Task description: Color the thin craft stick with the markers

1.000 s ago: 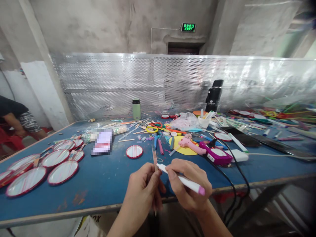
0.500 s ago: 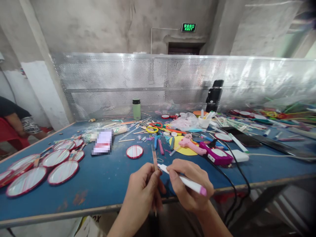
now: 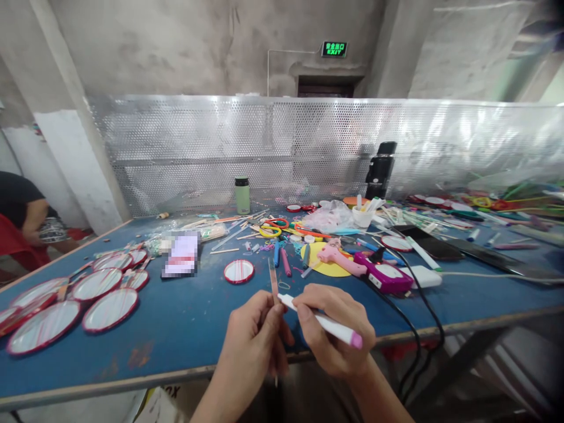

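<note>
My left hand (image 3: 255,343) is closed around a thin wooden stick (image 3: 274,281) that stands nearly upright over the near edge of the blue table (image 3: 185,329). My right hand (image 3: 335,332) grips a white marker with a pink end (image 3: 326,323), its tip touching the stick just above my left fingers. Both hands hover close together at the table's front edge.
Several round red-rimmed discs (image 3: 110,308) lie at the left, one more (image 3: 238,271) in the middle. A pink-purple glue gun (image 3: 379,276) with a black cable, a yellow disc (image 3: 328,264), pens, sticks, a green flask (image 3: 242,195) and a perforated metal screen (image 3: 282,147) are behind. A person sits at far left (image 3: 22,223).
My hands have barely shifted; the marker tip stays on the stick. The person at the far left has moved a little.
</note>
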Demonstrator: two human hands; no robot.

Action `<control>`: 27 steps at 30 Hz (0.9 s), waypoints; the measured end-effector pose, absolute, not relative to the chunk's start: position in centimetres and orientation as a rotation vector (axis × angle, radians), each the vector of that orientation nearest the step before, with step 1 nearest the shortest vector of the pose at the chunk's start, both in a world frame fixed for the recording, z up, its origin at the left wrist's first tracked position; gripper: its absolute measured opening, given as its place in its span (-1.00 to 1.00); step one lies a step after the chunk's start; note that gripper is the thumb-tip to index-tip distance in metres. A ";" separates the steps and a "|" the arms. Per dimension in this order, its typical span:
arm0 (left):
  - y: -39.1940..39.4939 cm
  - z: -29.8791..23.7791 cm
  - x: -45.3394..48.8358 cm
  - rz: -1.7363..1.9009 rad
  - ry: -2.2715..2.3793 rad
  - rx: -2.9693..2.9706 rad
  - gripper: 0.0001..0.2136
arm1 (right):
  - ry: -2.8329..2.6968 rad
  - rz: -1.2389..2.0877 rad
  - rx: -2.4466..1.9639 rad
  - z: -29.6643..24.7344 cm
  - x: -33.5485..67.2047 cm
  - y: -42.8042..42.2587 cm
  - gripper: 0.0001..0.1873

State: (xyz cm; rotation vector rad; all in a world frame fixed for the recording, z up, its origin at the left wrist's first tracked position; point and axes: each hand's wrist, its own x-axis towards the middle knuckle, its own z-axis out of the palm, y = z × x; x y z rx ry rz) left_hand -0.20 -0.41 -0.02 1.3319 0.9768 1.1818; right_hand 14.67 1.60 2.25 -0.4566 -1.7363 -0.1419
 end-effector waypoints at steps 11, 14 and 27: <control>-0.4 0.2 -0.3 1.175 0.981 1.316 -0.69 | -1.712 -0.158 -0.475 2.3 14.6 1.6 -0.83; -0.4 0.2 -0.3 1.179 0.979 1.318 -0.68 | -1.722 -0.167 -0.479 2.4 14.6 1.6 -0.83; -0.4 0.7 -0.5 1.210 0.842 1.155 -0.65 | -1.553 0.117 -0.557 1.8 15.4 2.6 -0.80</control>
